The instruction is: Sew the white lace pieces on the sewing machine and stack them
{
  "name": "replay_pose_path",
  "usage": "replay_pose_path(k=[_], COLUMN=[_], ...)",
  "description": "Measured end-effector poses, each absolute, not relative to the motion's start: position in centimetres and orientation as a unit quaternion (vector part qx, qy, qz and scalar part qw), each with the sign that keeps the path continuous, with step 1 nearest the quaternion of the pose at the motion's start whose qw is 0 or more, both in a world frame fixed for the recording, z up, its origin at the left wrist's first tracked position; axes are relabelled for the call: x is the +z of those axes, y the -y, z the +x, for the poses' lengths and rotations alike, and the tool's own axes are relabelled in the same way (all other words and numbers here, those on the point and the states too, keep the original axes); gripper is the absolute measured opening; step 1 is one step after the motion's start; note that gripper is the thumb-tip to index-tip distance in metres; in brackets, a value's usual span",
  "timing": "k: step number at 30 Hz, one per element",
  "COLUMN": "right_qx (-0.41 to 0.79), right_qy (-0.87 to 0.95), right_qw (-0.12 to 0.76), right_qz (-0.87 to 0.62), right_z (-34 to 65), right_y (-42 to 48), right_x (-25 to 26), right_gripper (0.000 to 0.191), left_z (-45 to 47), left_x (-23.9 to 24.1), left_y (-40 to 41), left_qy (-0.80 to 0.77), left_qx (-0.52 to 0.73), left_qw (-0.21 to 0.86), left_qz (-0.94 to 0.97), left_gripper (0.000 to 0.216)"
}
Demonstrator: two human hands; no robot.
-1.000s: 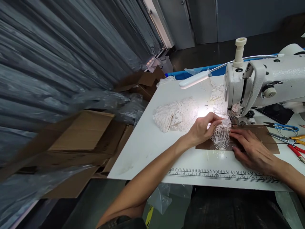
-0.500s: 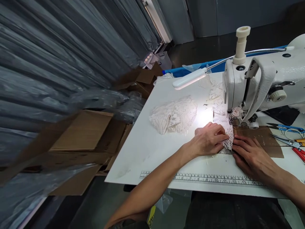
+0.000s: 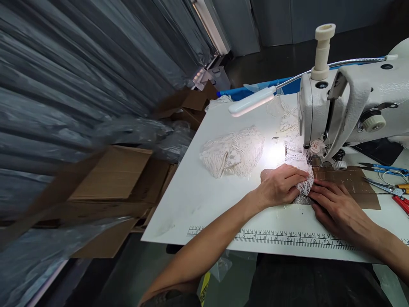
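Observation:
A strip of white lace (image 3: 304, 184) lies on the white table (image 3: 204, 192) in front of the sewing machine (image 3: 351, 106) and runs up under its needle area. My left hand (image 3: 281, 184) rests on the lace's left side, fingers curled and pressing it down. My right hand (image 3: 335, 209) lies flatter on the right, fingertips touching the lace's edge over a brown sheet (image 3: 351, 183). The two hands almost meet at the lace.
A heap of white lace pieces (image 3: 234, 151) sits left of my hands under a lamp (image 3: 252, 101). Scissors and red-handled pliers (image 3: 390, 183) lie at the right edge. A ruler strip (image 3: 287, 238) runs along the table front. Cardboard boxes (image 3: 108, 175) stand on the floor left.
My left hand came down from pinching the lifted lace and now presses it flat. The lace is gathered shorter, closer to the machine. My view shifted slightly right and up.

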State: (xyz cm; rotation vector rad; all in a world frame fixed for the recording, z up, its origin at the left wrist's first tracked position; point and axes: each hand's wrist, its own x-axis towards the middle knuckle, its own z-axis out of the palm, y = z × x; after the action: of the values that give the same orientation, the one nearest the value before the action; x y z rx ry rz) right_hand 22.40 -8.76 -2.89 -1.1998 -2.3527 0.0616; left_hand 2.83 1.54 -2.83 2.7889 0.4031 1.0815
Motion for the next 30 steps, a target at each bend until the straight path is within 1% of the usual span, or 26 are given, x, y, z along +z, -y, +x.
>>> replay_pose_path(k=[2, 4, 7, 9, 11, 13, 16, 19, 23, 30], right_qx=[0.028, 0.065, 0.197, 0.268, 0.249, 0.189, 0.106, 0.052, 0.024, -0.004], right_qy=[0.861, 0.865, 0.859, 0.829, 0.802, 0.799, 0.839, 0.879, 0.879, 0.872], right_qw=[0.25, 0.249, 0.242, 0.229, 0.214, 0.224, 0.214, 0.195, 0.165, 0.158], right_qz=[-0.442, -0.431, -0.405, -0.435, -0.499, -0.525, -0.489, -0.432, -0.447, -0.463], right_z=[22.7, 23.5, 25.4, 26.6, 27.2, 27.2, 26.8, 26.6, 26.9, 26.9], right_y=[8.8, 8.2, 6.0, 4.0, 2.5, 1.9, 2.4, 3.2, 3.3, 3.4], right_x=[-2.8, -2.3, -1.2, -0.6, -0.5, -0.9, -1.9, -2.7, -3.3, -4.1], right_gripper=[0.03, 0.03, 0.031, 0.03, 0.027, 0.029, 0.035, 0.036, 0.035, 0.034], left_z=[3.0, 3.1, 2.8, 2.7, 2.5, 2.4, 2.3, 2.2, 2.1, 2.1], left_x=[-2.9, -3.1, -3.1, -3.0, -2.9, -2.9, -2.9, -2.8, -2.4, -2.1], left_y=[-1.6, -1.7, -1.8, -1.8, -1.8, -1.8, -1.6, -1.4, -1.4, -1.3], left_qy=[-0.119, -0.109, -0.093, -0.082, -0.076, -0.073, -0.084, -0.105, -0.103, -0.126], left_qx=[0.349, 0.335, 0.305, 0.285, 0.273, 0.265, 0.24, 0.204, 0.163, 0.184], left_qw=[0.021, -0.017, -0.061, -0.085, -0.102, -0.106, -0.102, -0.087, -0.047, -0.047], left_qz=[0.929, 0.936, 0.946, 0.951, 0.953, 0.956, 0.962, 0.969, 0.98, 0.974], left_gripper=[0.024, 0.022, 0.02, 0.02, 0.02, 0.02, 0.022, 0.022, 0.023, 0.021])
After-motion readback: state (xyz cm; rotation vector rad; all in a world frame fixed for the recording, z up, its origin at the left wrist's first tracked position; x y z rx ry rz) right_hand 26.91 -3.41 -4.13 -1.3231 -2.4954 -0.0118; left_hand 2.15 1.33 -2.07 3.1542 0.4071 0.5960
